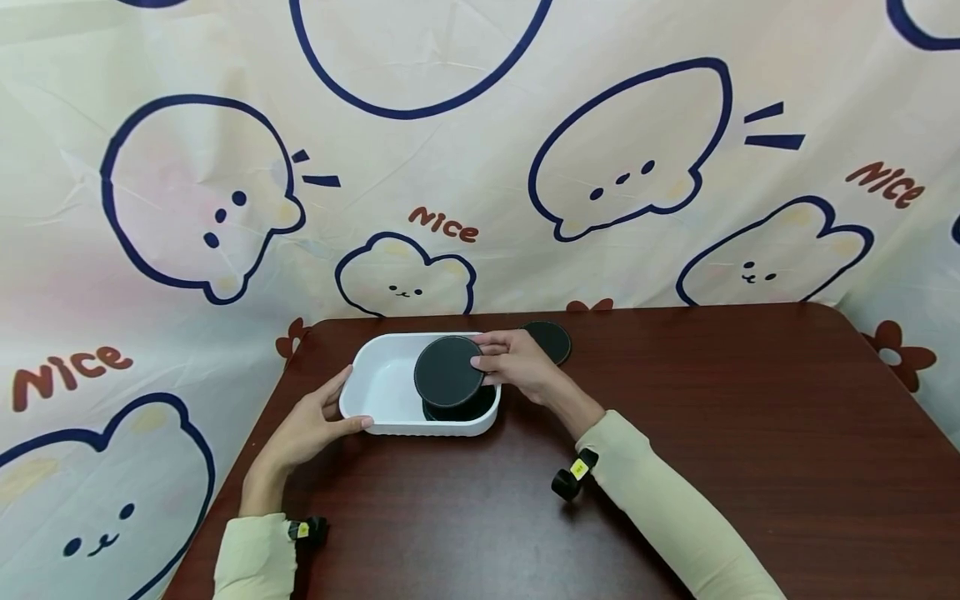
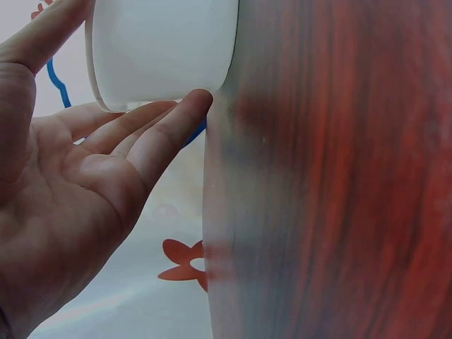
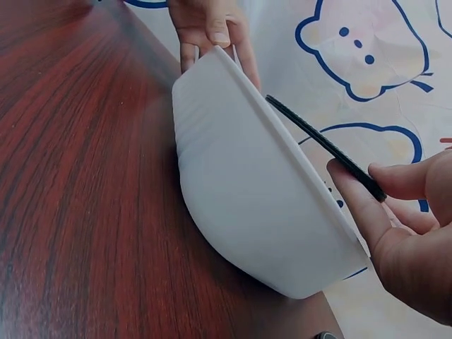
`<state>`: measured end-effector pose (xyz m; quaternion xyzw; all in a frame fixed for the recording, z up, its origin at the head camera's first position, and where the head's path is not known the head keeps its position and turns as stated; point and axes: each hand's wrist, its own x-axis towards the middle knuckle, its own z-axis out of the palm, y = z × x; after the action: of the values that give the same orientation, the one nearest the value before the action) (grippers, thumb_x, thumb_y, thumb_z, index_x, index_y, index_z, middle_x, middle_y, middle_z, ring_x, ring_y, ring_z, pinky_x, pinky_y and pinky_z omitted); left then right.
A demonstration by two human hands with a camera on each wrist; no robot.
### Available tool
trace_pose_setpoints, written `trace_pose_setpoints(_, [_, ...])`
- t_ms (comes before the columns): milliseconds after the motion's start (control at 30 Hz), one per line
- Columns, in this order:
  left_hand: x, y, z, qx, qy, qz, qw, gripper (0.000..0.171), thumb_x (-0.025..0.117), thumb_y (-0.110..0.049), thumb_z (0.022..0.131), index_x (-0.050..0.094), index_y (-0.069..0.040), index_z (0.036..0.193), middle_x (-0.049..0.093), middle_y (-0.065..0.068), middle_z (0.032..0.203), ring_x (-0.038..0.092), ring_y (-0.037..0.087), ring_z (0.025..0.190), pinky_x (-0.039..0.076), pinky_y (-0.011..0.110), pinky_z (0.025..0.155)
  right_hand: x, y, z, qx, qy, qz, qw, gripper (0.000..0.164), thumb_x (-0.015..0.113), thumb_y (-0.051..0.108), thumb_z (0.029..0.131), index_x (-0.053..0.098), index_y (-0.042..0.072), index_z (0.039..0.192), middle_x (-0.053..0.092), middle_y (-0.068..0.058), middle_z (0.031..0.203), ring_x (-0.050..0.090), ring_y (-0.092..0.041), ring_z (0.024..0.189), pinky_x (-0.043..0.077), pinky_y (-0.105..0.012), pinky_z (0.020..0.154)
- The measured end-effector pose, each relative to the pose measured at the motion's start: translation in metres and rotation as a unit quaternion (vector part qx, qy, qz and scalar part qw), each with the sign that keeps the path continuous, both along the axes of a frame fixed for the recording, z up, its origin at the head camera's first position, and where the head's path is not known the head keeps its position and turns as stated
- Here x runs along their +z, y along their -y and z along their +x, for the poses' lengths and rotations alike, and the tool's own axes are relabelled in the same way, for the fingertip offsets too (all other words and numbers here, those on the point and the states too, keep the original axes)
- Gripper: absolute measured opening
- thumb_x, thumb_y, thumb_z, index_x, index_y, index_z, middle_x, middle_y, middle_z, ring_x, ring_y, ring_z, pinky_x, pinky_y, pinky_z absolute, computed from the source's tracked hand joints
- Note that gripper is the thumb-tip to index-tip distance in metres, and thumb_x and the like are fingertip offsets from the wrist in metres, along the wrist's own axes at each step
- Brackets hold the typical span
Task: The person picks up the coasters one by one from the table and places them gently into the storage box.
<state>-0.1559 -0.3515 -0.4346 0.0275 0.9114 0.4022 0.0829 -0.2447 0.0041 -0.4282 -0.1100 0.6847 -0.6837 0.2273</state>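
Observation:
A white oblong tray (image 1: 390,385) with rounded ends is at the table's left rear. My left hand (image 1: 309,425) holds its left end, thumb at the front rim and fingers along the side. In the left wrist view the fingers (image 2: 166,134) touch the tray's wall (image 2: 166,53). My right hand (image 1: 521,364) pinches a thin black round coaster (image 1: 447,372) by its edge, tilted over the tray's right half. The right wrist view shows this coaster (image 3: 318,141) edge-on between thumb and fingers. Below it, more black round material (image 1: 468,407) lies in the tray, partly hidden.
Another black round coaster (image 1: 551,340) lies on the brown table (image 1: 675,433) behind my right hand, partly covered by it. A printed cloth (image 1: 495,167) hangs behind the table's rear edge and along both sides.

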Motion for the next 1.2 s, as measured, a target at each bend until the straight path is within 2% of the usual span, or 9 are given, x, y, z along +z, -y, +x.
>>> trace_pose_setpoints(300, [0.000, 0.001, 0.000, -0.006, -0.004, 0.002, 1.0000, 0.109, 0.085, -0.039, 0.093, 0.017, -0.006, 0.172, 0.034, 0.029, 0.171, 0.054, 0.047, 0.147, 0.051, 0.058, 0.113, 0.001, 0.010, 0.000, -0.002, 0.000, -0.003, 1.000, 0.048, 0.070, 0.000, 0.102, 0.060, 0.001, 0.149, 0.067, -0.025, 0.142, 0.078, -0.013, 0.092, 0.067, -0.029, 0.080])
trace_pose_setpoints(433, [0.000, 0.000, 0.000, -0.005, -0.004, 0.002, 1.0000, 0.110, 0.085, -0.039, 0.093, 0.017, -0.005, 0.172, 0.033, 0.029, 0.172, 0.053, 0.048, 0.147, 0.051, 0.059, 0.113, 0.001, 0.012, 0.001, -0.002, -0.005, 0.006, 1.000, 0.047, 0.070, 0.000, 0.102, 0.061, 0.001, 0.148, 0.068, -0.025, 0.142, 0.080, -0.018, 0.096, 0.067, -0.031, 0.081])
trace_pose_setpoints(633, [0.000, 0.000, 0.000, -0.003, -0.005, -0.003, 1.0000, 0.109, 0.085, -0.037, 0.093, 0.017, -0.004, 0.172, 0.034, 0.029, 0.171, 0.053, 0.048, 0.147, 0.051, 0.059, 0.113, 0.001, 0.014, 0.003, 0.002, -0.051, 0.062, 0.997, 0.042, 0.069, 0.005, 0.103, 0.065, 0.004, 0.145, 0.070, -0.024, 0.141, 0.081, -0.026, 0.105, 0.067, -0.036, 0.085])
trace_pose_setpoints(733, [0.000, 0.000, 0.000, -0.003, -0.005, -0.002, 1.0000, 0.108, 0.085, -0.036, 0.094, 0.017, -0.004, 0.172, 0.034, 0.029, 0.171, 0.053, 0.048, 0.147, 0.050, 0.059, 0.114, 0.003, 0.014, 0.004, 0.011, -0.108, 0.120, 0.987, 0.040, 0.069, 0.008, 0.104, 0.067, 0.006, 0.144, 0.073, -0.020, 0.138, 0.080, -0.027, 0.110, 0.067, -0.038, 0.089])
trace_pose_setpoints(833, [0.000, 0.000, 0.000, -0.005, -0.004, 0.001, 1.0000, 0.108, 0.085, -0.036, 0.094, 0.017, -0.004, 0.172, 0.033, 0.030, 0.171, 0.053, 0.048, 0.148, 0.050, 0.059, 0.114, 0.006, 0.014, 0.004, 0.012, -0.187, 0.194, 0.963, 0.039, 0.069, 0.013, 0.105, 0.068, 0.008, 0.143, 0.075, -0.015, 0.137, 0.077, -0.026, 0.119, 0.064, -0.041, 0.098])
trace_pose_setpoints(933, [0.000, 0.000, 0.000, -0.005, -0.005, 0.000, 1.0000, 0.109, 0.085, -0.037, 0.094, 0.017, -0.005, 0.172, 0.033, 0.029, 0.172, 0.052, 0.048, 0.148, 0.049, 0.059, 0.114, 0.010, 0.012, 0.005, 0.000, -0.244, 0.241, 0.939, 0.041, 0.070, 0.016, 0.105, 0.068, 0.009, 0.145, 0.075, -0.011, 0.138, 0.073, -0.025, 0.126, 0.061, -0.043, 0.106])
trace_pose_setpoints(1000, [0.000, 0.000, 0.000, -0.004, -0.006, 0.000, 1.0000, 0.109, 0.085, -0.037, 0.094, 0.017, -0.005, 0.172, 0.033, 0.029, 0.172, 0.052, 0.048, 0.148, 0.050, 0.059, 0.114, 0.011, 0.009, 0.005, -0.008, -0.252, 0.238, 0.938, 0.042, 0.070, 0.017, 0.105, 0.067, 0.008, 0.146, 0.074, -0.011, 0.139, 0.072, -0.026, 0.128, 0.060, -0.045, 0.107])
trace_pose_setpoints(1200, [0.001, 0.000, 0.001, -0.003, -0.010, -0.001, 0.9999, 0.108, 0.086, -0.037, 0.093, 0.018, -0.005, 0.172, 0.035, 0.030, 0.170, 0.054, 0.049, 0.146, 0.051, 0.059, 0.113, 0.009, -0.010, 0.008, -0.033, -0.247, 0.187, 0.950, 0.043, 0.071, 0.018, 0.104, 0.066, 0.010, 0.146, 0.074, -0.011, 0.138, 0.074, -0.028, 0.125, 0.061, -0.045, 0.105])
